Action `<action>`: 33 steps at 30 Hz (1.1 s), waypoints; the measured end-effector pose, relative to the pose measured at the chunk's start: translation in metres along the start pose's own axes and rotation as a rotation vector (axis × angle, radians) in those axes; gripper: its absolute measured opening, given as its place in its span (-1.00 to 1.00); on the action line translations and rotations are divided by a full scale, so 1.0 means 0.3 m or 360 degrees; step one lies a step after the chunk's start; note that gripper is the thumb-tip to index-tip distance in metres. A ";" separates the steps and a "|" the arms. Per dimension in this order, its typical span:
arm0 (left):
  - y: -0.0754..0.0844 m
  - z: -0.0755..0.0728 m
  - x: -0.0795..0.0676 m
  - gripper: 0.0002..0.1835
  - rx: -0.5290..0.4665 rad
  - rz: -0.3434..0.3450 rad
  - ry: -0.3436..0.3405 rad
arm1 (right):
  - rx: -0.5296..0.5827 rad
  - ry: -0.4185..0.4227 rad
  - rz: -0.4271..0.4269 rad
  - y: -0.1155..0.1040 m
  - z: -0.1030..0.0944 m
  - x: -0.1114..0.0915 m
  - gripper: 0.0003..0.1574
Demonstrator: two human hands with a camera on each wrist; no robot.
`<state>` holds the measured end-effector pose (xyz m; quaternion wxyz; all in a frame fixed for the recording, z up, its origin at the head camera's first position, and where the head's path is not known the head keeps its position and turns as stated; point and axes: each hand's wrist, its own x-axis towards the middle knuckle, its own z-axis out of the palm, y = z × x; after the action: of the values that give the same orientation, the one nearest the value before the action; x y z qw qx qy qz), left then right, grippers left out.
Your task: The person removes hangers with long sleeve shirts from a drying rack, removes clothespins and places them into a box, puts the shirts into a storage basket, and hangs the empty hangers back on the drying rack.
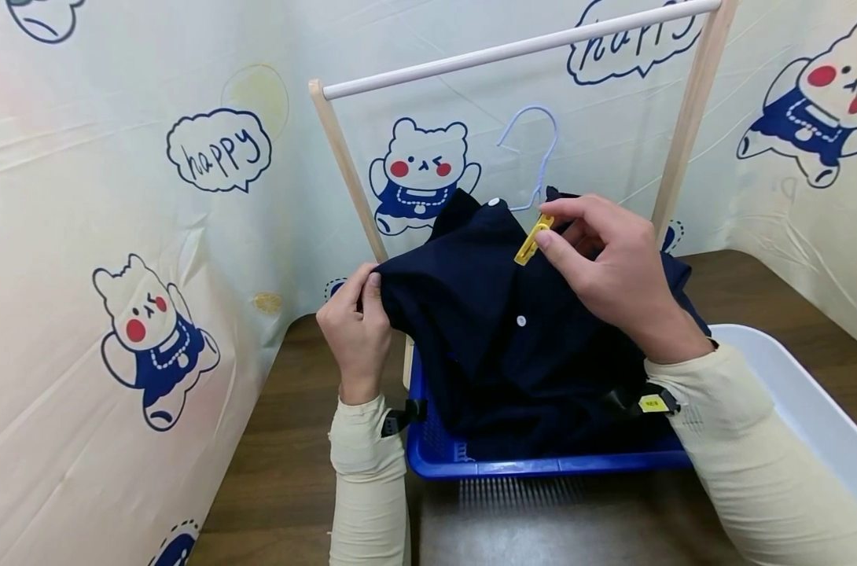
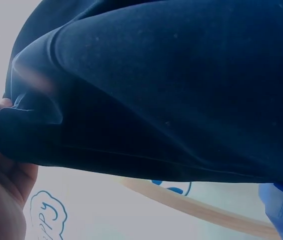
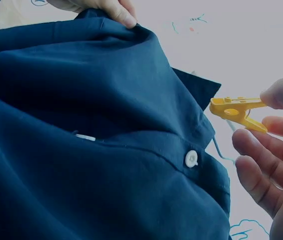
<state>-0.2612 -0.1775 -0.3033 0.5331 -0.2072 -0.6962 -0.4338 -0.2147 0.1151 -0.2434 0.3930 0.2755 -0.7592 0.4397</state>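
A dark navy shirt (image 1: pixel 464 306) with white buttons hangs over a blue basket, a pale wire hanger (image 1: pixel 552 145) rising from its collar. My left hand (image 1: pixel 358 326) pinches the shirt's shoulder on the left between thumb and fingers; the left wrist view shows the cloth (image 2: pixel 156 90) stretching away from that grip. In my right hand (image 1: pixel 605 263) a yellow clothespin (image 1: pixel 535 240) is pinched between thumb and forefinger, in front of the shirt near the collar. The right wrist view shows the clothespin (image 3: pixel 236 110) beside the collar, its jaws not around any cloth.
A wooden rack with a white crossbar (image 1: pixel 520 49) stands behind the shirt. The blue basket (image 1: pixel 542 468) sits on a brown wooden table (image 1: pixel 280 440), with a white tray (image 1: pixel 796 385) at its right. A printed curtain (image 1: pixel 117 196) hangs behind and along the sides.
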 end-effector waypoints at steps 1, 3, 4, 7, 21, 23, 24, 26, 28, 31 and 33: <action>0.001 0.000 0.001 -0.81 0.0001 0.0000 0.0003 | -0.0004 0.0002 0.0007 0.002 -0.002 -0.002 -0.68; 0.001 0.000 0.000 -0.81 0.0000 0.0000 0.0003 | -0.0014 0.0002 0.0017 0.005 -0.007 -0.005 -0.69; 0.001 -0.001 -0.001 -0.81 0.0002 0.0001 0.0001 | -0.0017 0.0003 0.0023 0.007 -0.008 -0.006 -0.70; 0.000 -0.002 -0.004 -0.82 0.0005 -0.0003 -0.0003 | -0.0029 -0.0003 0.0029 0.012 -0.013 -0.011 -0.72; 0.002 -0.001 0.005 -0.82 -0.0018 0.0011 0.0011 | -0.0145 0.0009 0.0050 0.045 -0.072 -0.024 -0.80; 0.002 -0.001 0.006 -0.82 -0.0010 0.0016 0.0024 | -0.0155 0.0007 0.0056 0.053 -0.080 -0.028 -0.80; 0.002 -0.003 0.006 -0.82 -0.0007 0.0018 0.0031 | -0.0162 0.0007 0.0059 0.057 -0.084 -0.030 -0.81; 0.000 -0.005 0.004 -0.82 0.0007 0.0019 0.0047 | -0.0179 0.0006 0.0064 0.064 -0.091 -0.036 -0.82; -0.003 -0.008 0.002 -0.81 0.0012 0.0018 0.0064 | -0.0196 0.0000 0.0069 0.070 -0.099 -0.041 -0.83; -0.007 -0.010 0.001 -0.81 0.0006 0.0016 0.0082 | -0.0221 -0.0010 0.0077 0.075 -0.111 -0.048 -0.83; -0.009 -0.010 0.002 -0.81 0.0001 0.0019 0.0096 | -0.0237 -0.0020 0.0077 0.077 -0.119 -0.052 -0.83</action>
<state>-0.2616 -0.1815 -0.3037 0.5564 -0.1980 -0.6788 -0.4365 -0.2114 0.1585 -0.2559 0.3969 0.2299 -0.7987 0.3895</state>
